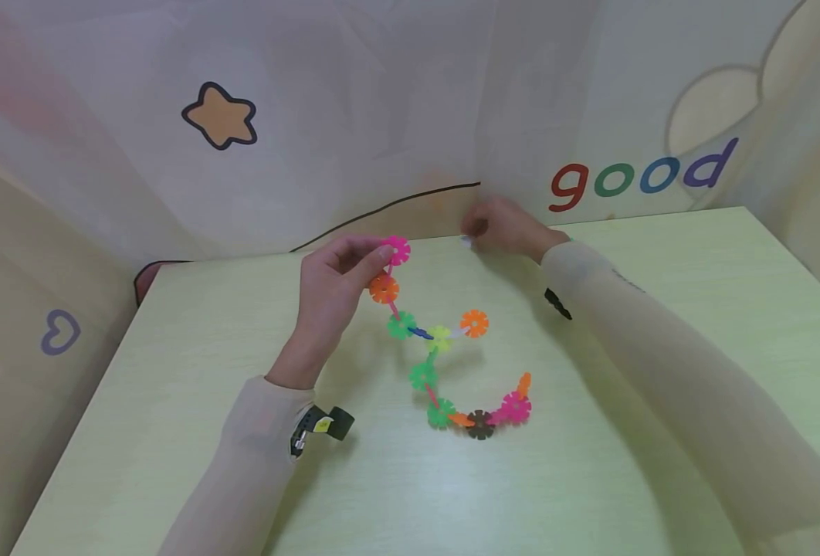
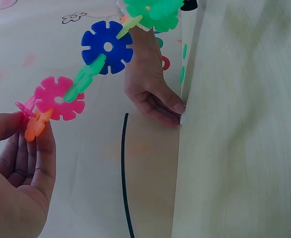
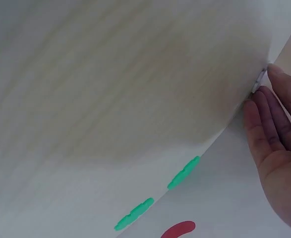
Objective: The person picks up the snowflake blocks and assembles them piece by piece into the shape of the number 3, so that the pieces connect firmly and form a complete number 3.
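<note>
My left hand (image 1: pixel 333 297) pinches the upper end of a chain of notched plastic flower discs, at a pink disc (image 1: pixel 399 249). Beneath it hang an orange disc (image 1: pixel 384 289), green ones, a blue one and a yellow one (image 1: pixel 440 337), where a short branch leads to another orange disc (image 1: pixel 475 323). The lower part curves right through a brown disc (image 1: pixel 480 424) to a pink disc (image 1: pixel 516 407). At the table's back edge my right hand (image 1: pixel 503 228) pinches a small whitish disc (image 3: pixel 258 82) between thumb and fingers, partly covered by them.
Two green discs (image 3: pixel 184 172) lie along the back edge of the pale table (image 1: pixel 201 432), seen in the right wrist view. A printed curtain (image 1: pixel 382 116) rises right behind that edge. A black strap device (image 1: pixel 323 425) sits on the left wrist.
</note>
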`<action>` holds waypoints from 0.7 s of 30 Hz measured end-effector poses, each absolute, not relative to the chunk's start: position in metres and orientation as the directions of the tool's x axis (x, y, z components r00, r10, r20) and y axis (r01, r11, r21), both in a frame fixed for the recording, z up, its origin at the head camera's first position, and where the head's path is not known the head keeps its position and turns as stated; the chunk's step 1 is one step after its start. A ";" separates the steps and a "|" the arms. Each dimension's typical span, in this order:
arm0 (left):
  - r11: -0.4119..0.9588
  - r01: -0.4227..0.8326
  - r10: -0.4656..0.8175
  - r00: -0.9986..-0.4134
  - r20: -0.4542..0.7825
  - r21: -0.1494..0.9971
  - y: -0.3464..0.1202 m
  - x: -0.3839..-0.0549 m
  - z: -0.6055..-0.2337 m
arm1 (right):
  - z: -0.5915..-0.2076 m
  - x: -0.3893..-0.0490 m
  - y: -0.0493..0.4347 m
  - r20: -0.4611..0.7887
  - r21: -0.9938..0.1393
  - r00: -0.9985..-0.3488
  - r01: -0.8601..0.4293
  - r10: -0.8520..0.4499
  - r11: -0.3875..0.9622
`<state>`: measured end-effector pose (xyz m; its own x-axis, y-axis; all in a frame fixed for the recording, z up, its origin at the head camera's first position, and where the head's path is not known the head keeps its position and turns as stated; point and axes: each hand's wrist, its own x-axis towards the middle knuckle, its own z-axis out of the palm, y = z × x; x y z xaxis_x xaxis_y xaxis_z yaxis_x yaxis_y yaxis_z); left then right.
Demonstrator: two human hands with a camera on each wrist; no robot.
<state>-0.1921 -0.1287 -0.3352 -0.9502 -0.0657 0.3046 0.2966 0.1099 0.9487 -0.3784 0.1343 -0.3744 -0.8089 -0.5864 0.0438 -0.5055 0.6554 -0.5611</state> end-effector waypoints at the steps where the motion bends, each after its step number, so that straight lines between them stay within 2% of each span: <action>1: 0.110 0.296 -0.066 -0.950 0.304 0.949 -0.128 -0.192 -0.335 | -0.375 -0.378 0.134 0.041 -0.555 -0.808 -0.508 -0.587 0.659; 12: 0.117 0.303 -0.062 -0.948 0.312 0.946 -0.128 -0.192 -0.335 | -0.371 -0.368 0.134 -0.050 -0.523 -0.841 -0.438 -0.539 0.731; 18: 0.104 0.294 -0.059 -0.952 0.301 0.950 -0.128 -0.191 -0.336 | -0.364 -0.349 0.132 -0.074 -0.591 -0.860 -0.370 -0.505 0.717; 21: 0.109 0.293 -0.059 -0.952 0.301 0.950 -0.128 -0.192 -0.336 | -0.356 -0.336 0.129 -0.032 -0.657 -0.860 -0.366 -0.510 0.659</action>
